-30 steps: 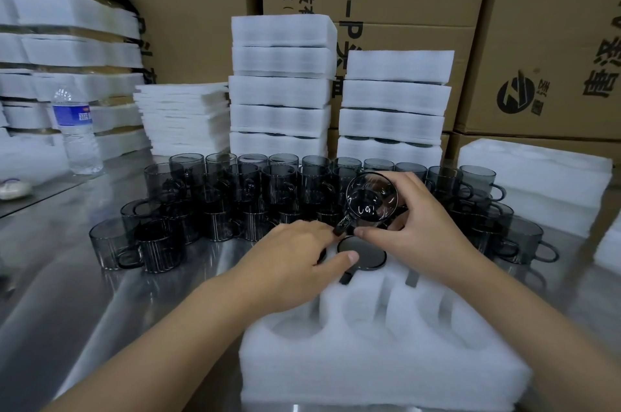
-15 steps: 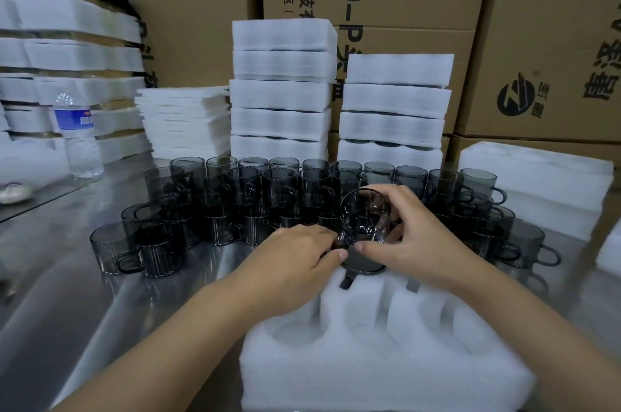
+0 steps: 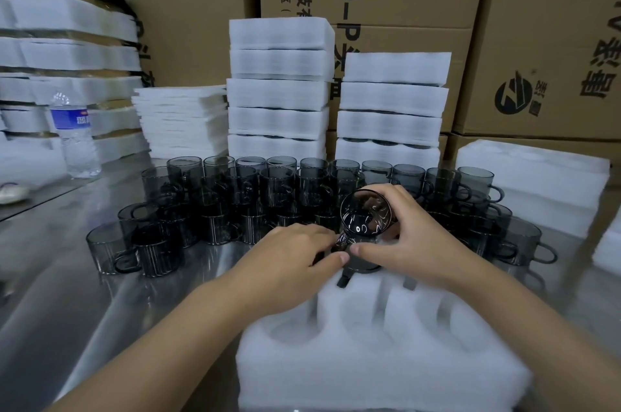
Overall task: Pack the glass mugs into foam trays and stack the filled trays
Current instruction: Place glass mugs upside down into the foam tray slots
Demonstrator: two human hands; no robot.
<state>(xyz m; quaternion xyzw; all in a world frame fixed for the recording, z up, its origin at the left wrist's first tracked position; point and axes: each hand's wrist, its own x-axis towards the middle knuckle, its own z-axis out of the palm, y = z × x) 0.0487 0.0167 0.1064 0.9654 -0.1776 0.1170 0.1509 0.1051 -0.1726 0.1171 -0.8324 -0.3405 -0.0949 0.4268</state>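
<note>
At a steel table (image 3: pixel 67 294) crowded with loose mugs (image 3: pixel 235 196), a person's right hand (image 3: pixel 413 236) curls its fingers around a smoked-glass mug (image 3: pixel 366 215), tilted with its mouth toward the viewer, just above the far row of the foam tray (image 3: pixel 369 371), where a seated mug (image 3: pixel 364 265) rests. The left hand (image 3: pixel 289 253), fingers bent, meets the handle; whether it pinches cannot be told.
</note>
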